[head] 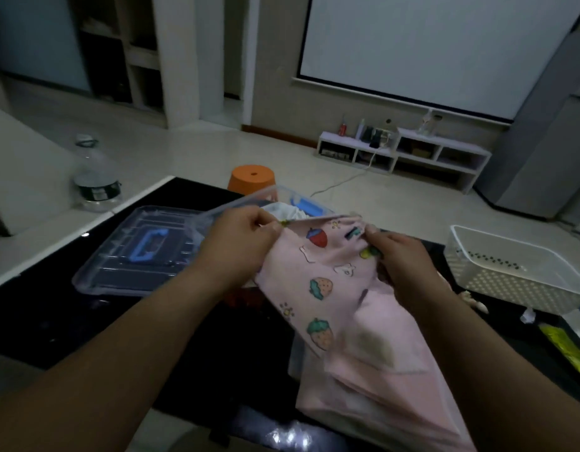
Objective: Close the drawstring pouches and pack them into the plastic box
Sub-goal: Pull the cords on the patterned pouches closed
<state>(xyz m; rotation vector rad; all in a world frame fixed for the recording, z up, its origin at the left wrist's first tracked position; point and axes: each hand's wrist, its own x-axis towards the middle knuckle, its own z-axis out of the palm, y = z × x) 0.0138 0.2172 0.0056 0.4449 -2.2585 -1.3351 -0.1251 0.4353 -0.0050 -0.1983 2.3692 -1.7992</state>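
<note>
A pink drawstring pouch point(334, 288) printed with strawberries hangs above the black table, its lower end resting near the table's front edge. My left hand point(239, 236) pinches the pouch's top left corner. My right hand point(402, 256) grips the top right corner. The pouch's top edge is stretched between the two hands. Behind them stands the clear plastic box point(282, 192) with a blue latch; light fabric shows inside it. Its clear lid point(142, 249) with a blue handle lies flat to the left.
A white perforated basket point(510, 275) sits on the table at the right. A yellow item point(565, 347) lies near the right edge. An orange stool point(252, 177) stands on the floor behind the box. A large water bottle point(96, 177) stands at the far left.
</note>
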